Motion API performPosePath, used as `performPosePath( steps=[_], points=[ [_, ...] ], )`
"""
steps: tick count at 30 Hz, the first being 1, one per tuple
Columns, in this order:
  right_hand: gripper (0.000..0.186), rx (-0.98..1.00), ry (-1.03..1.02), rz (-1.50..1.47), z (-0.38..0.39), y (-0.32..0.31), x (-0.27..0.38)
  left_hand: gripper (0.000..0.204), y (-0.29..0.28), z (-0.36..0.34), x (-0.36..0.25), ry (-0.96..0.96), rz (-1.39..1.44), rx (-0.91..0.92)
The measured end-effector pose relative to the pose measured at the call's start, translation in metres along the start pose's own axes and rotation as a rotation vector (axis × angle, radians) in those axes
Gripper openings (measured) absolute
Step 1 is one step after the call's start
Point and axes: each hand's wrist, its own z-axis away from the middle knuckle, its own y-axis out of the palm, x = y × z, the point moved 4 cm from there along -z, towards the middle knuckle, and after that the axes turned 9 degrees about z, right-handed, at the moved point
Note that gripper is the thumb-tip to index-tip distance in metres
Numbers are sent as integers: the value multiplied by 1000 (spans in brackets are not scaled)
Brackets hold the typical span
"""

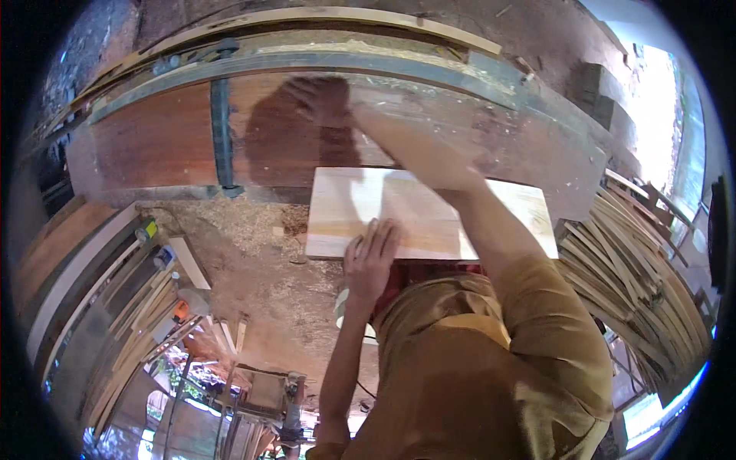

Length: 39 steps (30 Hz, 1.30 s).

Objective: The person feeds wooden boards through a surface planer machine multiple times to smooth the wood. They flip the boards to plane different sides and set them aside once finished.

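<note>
Pale wood board (429, 215) lies flat on the workbench (153, 146), overhanging its near edge. Left hand (372, 257) rests on the board's near-left corner, fingers spread flat, holding nothing. Right hand (322, 100) is blurred, beyond the board's far edge over reddish bench planks; can't tell its grip. Right forearm crosses over the board, hiding part of its middle. Dark metal strap (221, 130) runs across the bench, left of the board. Sawdust (253, 253) covers the floor near-left of the board. Stacked thin wood strips (636, 261) sit right of the board, more strips (146, 307) far left. Bright window opening (659, 115) beyond the board's right end.
</note>
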Motion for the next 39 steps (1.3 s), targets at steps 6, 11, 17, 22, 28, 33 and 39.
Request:
performPosePath(
  steps=[6, 11, 17, 22, 28, 33, 39],
  points=[
    [66, -84, 576, 161, 378, -163, -231, 45, -15, -10, -13, 27, 26, 0],
    [62, 330, 1330, 736, 686, -235, -360, 69, -3, -8, -11, 36, 147, -23],
    [87, 25, 535, -34, 562, -215, -134, 62, -17, -8, -10, 66, 67, 20],
    [100, 138, 154, 237, 488, -174, -73, 68, -42, -59, -19, 140, 120, 65],
    [85, -33, 168, 200, 440, -226, -99, 56, -88, -143, -21, 73, 89, 120],
    [69, 5, 355, 258, 381, -265, -126, 67, -120, -172, -33, -293, 413, -558],
    [64, -166, 119, 211, 312, -282, -161, 130, 35, -224, -21, -850, 1642, -675]
  ],
)
